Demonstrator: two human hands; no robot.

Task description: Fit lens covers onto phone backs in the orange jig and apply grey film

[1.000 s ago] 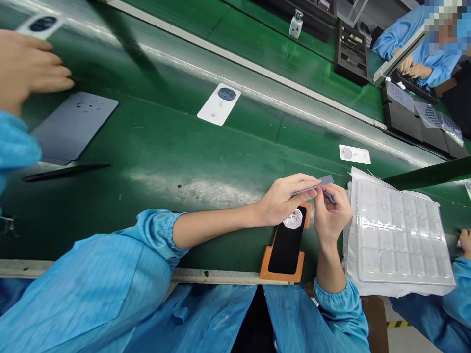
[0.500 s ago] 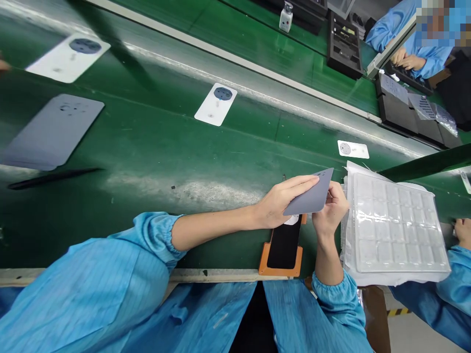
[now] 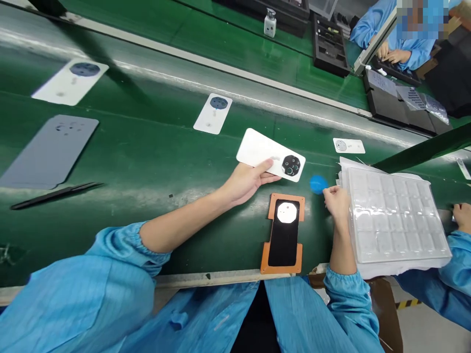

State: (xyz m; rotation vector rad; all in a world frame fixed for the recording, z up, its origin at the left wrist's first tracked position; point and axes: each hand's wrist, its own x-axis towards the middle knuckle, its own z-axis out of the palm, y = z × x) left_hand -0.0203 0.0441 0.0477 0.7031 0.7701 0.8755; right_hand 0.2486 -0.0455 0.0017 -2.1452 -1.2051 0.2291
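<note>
Head view, on my screen far from the floor: the two hands are apart, each gripping something. The left hand [image 3: 248,184] has its thumb on the face of a white panel [image 3: 253,149] and fingers behind it, over the middle of the green bench [image 3: 154,162]; I can't judge whether the panel clears the surface. The right hand [image 3: 336,201] pinches a blue disc [image 3: 318,184] at its edge, near the far-left corner of the clear tray [image 3: 397,220], which overhangs the bench's near edge.

I'd judge the peeling done on this panel: its round dark window [image 3: 291,165] shows rings, and the blue disc (a protective film, I'd guess) is well apart from it. By the same reading, two other panels are left, since the middle panel [image 3: 213,122] and the left panel [image 3: 66,86], toward the bench's far edge, both wear bluish discs.

Close to the near edge I see the orange fixture [image 3: 265,260], with a black inset [image 3: 283,245] and a white octagon [image 3: 287,213]; the held panel is outside it. Toward the left edge lie a grey panel [image 3: 51,152] and black tweezers [image 3: 55,196].
</note>
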